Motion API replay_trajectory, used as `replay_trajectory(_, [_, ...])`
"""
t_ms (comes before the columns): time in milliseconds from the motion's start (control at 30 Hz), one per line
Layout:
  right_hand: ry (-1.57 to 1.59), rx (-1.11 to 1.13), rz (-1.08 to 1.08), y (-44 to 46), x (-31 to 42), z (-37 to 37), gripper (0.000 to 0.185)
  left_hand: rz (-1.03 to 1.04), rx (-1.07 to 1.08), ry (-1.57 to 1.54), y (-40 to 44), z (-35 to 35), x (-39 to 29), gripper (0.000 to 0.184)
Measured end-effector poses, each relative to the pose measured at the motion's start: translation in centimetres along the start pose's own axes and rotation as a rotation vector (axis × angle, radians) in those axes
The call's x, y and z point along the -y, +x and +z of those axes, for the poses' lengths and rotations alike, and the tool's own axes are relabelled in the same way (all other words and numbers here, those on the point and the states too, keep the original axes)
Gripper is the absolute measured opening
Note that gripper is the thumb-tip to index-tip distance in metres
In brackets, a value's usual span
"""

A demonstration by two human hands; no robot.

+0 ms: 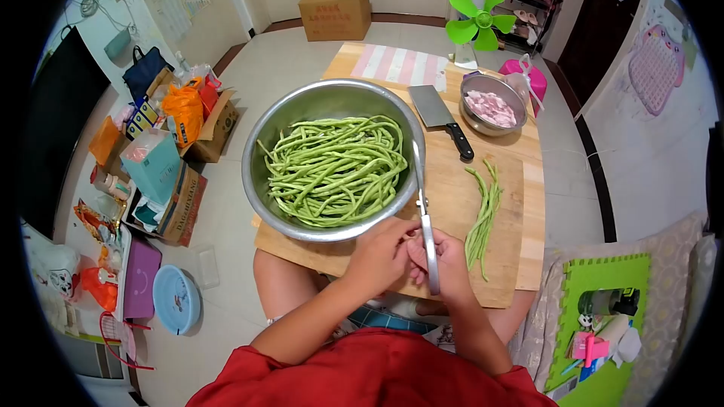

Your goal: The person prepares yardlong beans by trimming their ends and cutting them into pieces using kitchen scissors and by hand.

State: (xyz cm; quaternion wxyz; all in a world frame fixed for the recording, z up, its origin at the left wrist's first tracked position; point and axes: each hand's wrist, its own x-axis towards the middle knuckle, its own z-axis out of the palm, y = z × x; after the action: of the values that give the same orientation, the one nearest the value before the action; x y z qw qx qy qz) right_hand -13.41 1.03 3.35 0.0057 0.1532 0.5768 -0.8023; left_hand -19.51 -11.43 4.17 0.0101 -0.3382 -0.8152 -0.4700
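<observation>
1. Right hand (446, 262), over the board's (501, 279) near edge, clasps scissors (427, 237).
2. Left hand (379, 256) meets it, fingers bunched; on what, I cannot tell.
3. Beans (332, 169) lie in a bowl (326, 102) just beyond; a smaller bunch (483, 218) lies near the board's right edge.

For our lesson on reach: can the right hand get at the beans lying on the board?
Probably yes: the right hand is close beside those beans with nothing lying between, though the scissors it holds may need setting down first.
</observation>
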Motion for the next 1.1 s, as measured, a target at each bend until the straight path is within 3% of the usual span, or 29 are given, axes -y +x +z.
replay_trajectory(167, [0.040,-0.023,-0.039,2.6,-0.1,3.5,0.026,-0.062,-0.199,0.042,0.5,-5.5,1.6,0.015])
replay_trajectory(233, [0.022,-0.074,-0.078,3.1,0.2,4.2,0.026,0.074,-0.246,0.160,1.9,-7.2,3.4,0.015])
replay_trajectory(433, [-0.010,-0.148,-0.068,3.0,0.7,4.2,0.029,0.012,-0.025,0.260,5.3,-7.2,5.5,0.025])
replay_trajectory(500, [0.005,-0.112,-0.047,2.8,0.8,3.9,0.033,0.043,0.153,0.223,5.9,-7.1,5.4,0.030])
replay_trajectory(567, [-0.010,-0.077,-0.043,2.6,0.7,3.5,0.036,0.051,0.154,0.337,5.6,-6.2,6.5,0.034])
replay_trajectory(667, [0.001,-0.010,-0.046,2.5,0.9,3.4,0.039,-0.045,0.286,0.160,5.4,-7.2,6.7,0.031])
replay_trajectory(700, [0.023,0.000,-0.050,2.4,0.9,3.5,0.039,-0.054,0.283,0.168,5.6,-7.7,7.0,0.031])
replay_trajectory(767, [0.057,0.012,-0.052,2.5,0.6,3.5,0.040,-0.197,0.081,0.143,6.6,-8.7,8.0,0.029])
replay_trajectory(833, [0.107,-0.022,-0.032,2.7,0.5,3.5,0.040,-0.230,0.056,0.192,8.0,-9.6,9.1,0.030])
replay_trajectory(900, [0.112,-0.016,-0.011,2.9,0.2,3.3,0.040,-0.048,-0.123,0.457,8.9,-9.3,10.6,0.034])
replay_trajectory(967, [0.121,-0.010,0.002,3.1,0.1,3.3,0.040,-0.046,-0.051,0.468,9.7,-8.3,11.3,0.037])
replay_trajectory(1033, [0.081,-0.013,-0.001,3.0,0.0,3.2,0.040,-0.199,0.139,0.593,9.6,-7.4,11.5,0.042])
replay_trajectory(1100, [0.083,0.003,-0.008,3.2,-0.2,2.9,0.040,-0.183,0.132,0.655,9.5,-7.4,11.5,0.040])
